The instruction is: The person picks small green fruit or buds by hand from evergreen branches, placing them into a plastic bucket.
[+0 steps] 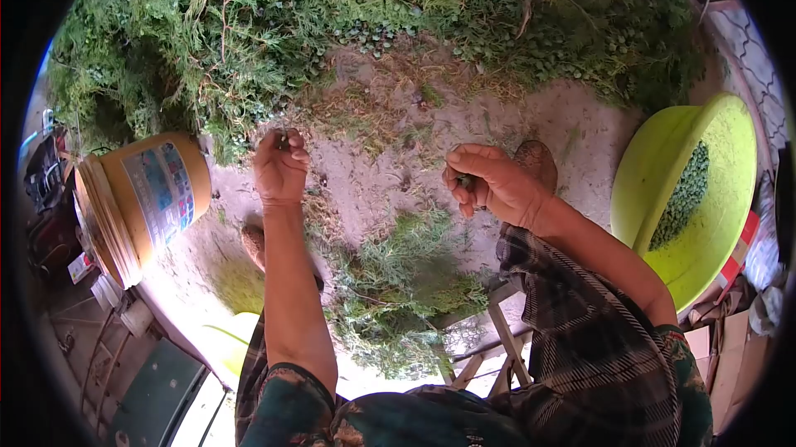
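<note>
My left hand (282, 167) is closed at the lower edge of a heap of cut evergreen branches (240, 41). Its fingertips pinch together around a small dark bit I cannot make out. Over the bare floor to the right, my right hand (497, 183) curls its fingers round a few small green cones (466, 181), partly hidden by the thumb and fingers. More bluish-green cones show among the branches.
A yellow-green basin (638, 173) at right holds many small green cones (684, 198). At left lies a tan bucket (157, 194) with a label. Loose sprigs (398, 281) lie on the floor between my feet, near a wooden frame (506, 339).
</note>
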Demonstrator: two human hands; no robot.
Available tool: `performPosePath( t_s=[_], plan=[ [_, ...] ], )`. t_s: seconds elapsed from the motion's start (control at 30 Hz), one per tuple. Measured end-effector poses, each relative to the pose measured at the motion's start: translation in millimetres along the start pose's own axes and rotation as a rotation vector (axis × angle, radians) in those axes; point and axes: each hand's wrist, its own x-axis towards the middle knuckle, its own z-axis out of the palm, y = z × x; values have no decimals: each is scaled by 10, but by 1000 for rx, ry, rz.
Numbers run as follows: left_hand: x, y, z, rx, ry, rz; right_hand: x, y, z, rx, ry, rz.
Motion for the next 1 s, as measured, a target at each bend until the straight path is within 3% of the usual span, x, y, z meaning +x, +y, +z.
performPosePath(
  t_s=[0.03,0.1,0.23,0.4,0.53,0.73,0.8,1.0],
  plan=[
    [47,28,-102,-1,1,1,5,5,-11,-2,-1,4],
    [100,66,-144,506,55,51,14,3,-16,-4,-3,9],
    [-15,-20,261,503,69,103,3,-24,22,-6,10,17],
    [-354,-366,781,382,-104,-111,53,-114,202,-140,65,-33],
    [-629,-706,1168,471,-24,-170,137,-149,295,-167,57,-99],
    [-797,-954,1346,371,-93,-334,92,-57,284,-76,-37,-61],
    [-814,-991,1417,380,-87,-359,21,-101,315,97,-167,-22],
    [-800,-943,1362,338,-140,-450,54,-122,227,-105,-103,-15]
  ],
)
